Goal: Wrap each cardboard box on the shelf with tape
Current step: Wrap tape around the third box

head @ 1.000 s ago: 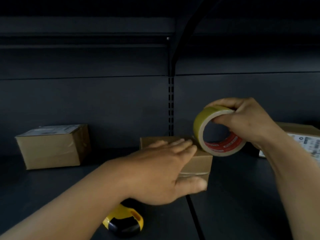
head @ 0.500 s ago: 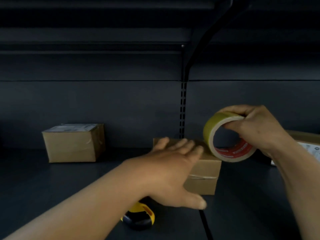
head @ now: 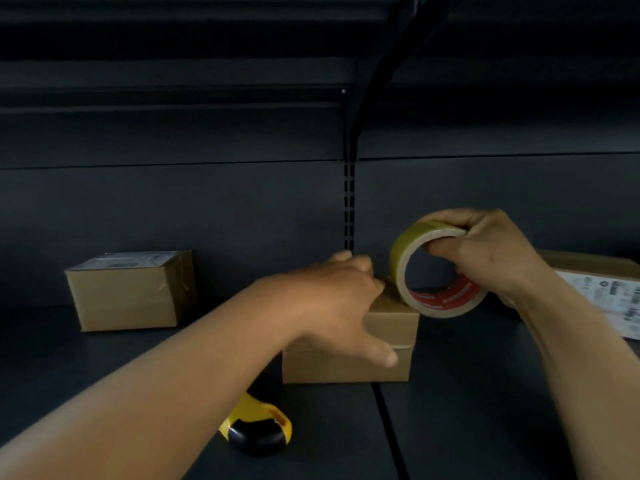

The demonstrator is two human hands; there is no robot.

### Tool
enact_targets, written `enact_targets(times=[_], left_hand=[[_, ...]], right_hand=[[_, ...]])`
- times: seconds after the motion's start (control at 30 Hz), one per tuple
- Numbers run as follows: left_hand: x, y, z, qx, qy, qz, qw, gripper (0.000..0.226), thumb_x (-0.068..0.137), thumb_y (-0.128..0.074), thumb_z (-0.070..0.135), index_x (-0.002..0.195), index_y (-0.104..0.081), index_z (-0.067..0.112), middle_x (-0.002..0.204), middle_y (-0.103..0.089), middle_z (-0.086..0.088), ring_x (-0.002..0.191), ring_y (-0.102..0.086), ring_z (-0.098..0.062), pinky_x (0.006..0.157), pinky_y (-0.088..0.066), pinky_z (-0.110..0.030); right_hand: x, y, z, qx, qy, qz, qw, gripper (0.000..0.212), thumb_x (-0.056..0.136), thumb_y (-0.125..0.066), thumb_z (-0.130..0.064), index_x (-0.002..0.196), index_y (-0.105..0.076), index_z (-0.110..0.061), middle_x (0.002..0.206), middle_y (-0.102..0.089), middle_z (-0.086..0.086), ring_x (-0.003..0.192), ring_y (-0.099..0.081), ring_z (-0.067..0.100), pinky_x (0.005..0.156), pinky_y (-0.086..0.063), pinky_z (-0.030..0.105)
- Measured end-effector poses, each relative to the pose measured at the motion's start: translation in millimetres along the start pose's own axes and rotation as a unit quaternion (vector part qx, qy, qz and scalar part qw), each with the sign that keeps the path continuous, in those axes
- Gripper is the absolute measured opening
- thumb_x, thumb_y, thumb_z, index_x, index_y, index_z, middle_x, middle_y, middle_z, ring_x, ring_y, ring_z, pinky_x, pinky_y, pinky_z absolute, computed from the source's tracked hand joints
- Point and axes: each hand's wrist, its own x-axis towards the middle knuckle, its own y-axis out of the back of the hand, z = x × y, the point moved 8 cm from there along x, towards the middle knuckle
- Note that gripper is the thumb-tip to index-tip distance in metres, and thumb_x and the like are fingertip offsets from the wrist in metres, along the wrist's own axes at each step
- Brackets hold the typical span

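Three cardboard boxes are seen on a dark shelf [head: 485, 393]. The middle box [head: 391, 341] is pressed down by the left hand [head: 332, 306], fingers laid over its top, thumb down its front face. A tape roll [head: 420, 271] is gripped by the right hand [head: 485, 258] just above the box's right rear corner. The box is judged light and stiff, likely to slide, so it is best pinned from above. A taped box [head: 131, 292] and a labelled box [head: 595, 289] are set apart at either side.
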Motion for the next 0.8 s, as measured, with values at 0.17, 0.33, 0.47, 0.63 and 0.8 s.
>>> enact_targets(times=[0.17, 0.33, 0.47, 0.63, 0.8], left_hand=[[28.3, -18.0, -11.6, -0.023, 0.029, -0.076, 0.996, 0.109, 0.072, -0.053, 0.077, 0.152, 0.001, 0.028, 0.161, 0.009, 0.003, 0.147, 0.006, -0.022, 0.119, -0.005, -0.044], [34.1, -16.1, -18.2, -0.062, 0.009, -0.02, 0.998, 0.098, 0.075, -0.057, 0.07, 0.151, -0.009, 0.03, 0.157, -0.018, 0.001, 0.142, -0.02, -0.024, 0.115, -0.02, -0.041], [33.9, -3.1, -41.4, -0.218, 0.004, 0.072, 0.973, 0.102, 0.059, -0.061, 0.079, 0.145, -0.023, 0.039, 0.149, -0.031, 0.004, 0.135, -0.032, -0.02, 0.112, -0.03, -0.044], [24.3, 3.4, -42.4, -0.417, -0.045, 0.153, 0.895, 0.081, 0.06, -0.07, 0.067, 0.129, -0.028, 0.061, 0.153, -0.028, 0.013, 0.137, -0.031, -0.007, 0.114, -0.03, -0.037], [18.9, 3.7, -43.0, -0.424, -0.055, 0.141, 0.893, 0.056, 0.069, -0.072, 0.054, 0.118, -0.044, 0.057, 0.13, -0.052, 0.024, 0.121, -0.047, 0.004, 0.107, -0.04, -0.03]], right_hand=[[-0.6, -1.4, -1.1, 0.009, 0.009, -0.008, 1.0, 0.033, 0.081, -0.065, -0.008, 0.081, -0.066, -0.04, 0.082, -0.062, -0.025, 0.077, -0.056, -0.006, 0.063, -0.041, 0.013], [-2.7, -7.1, 12.3, 0.135, -0.028, -0.005, 0.99, 0.033, 0.081, -0.067, -0.007, 0.102, -0.065, -0.032, 0.092, -0.068, -0.009, 0.085, -0.063, 0.004, 0.071, -0.047, 0.018], [-3.8, -21.0, 17.1, 0.334, -0.054, -0.038, 0.94, 0.036, 0.073, -0.069, -0.017, 0.108, -0.059, -0.018, 0.095, -0.07, -0.002, 0.089, -0.067, 0.014, 0.075, -0.051, 0.027], [-7.8, -53.0, -12.0, 0.281, 0.01, -0.081, 0.956, 0.048, 0.075, -0.067, -0.039, 0.119, -0.057, -0.022, 0.108, -0.069, 0.002, 0.099, -0.066, 0.012, 0.082, -0.053, 0.024], [-7.7, -60.6, -32.8, 0.177, 0.045, -0.108, 0.977, 0.08, 0.062, -0.064, -0.063, 0.135, -0.039, -0.039, 0.114, -0.061, -0.017, 0.104, -0.058, -0.004, 0.077, -0.05, 0.016]])
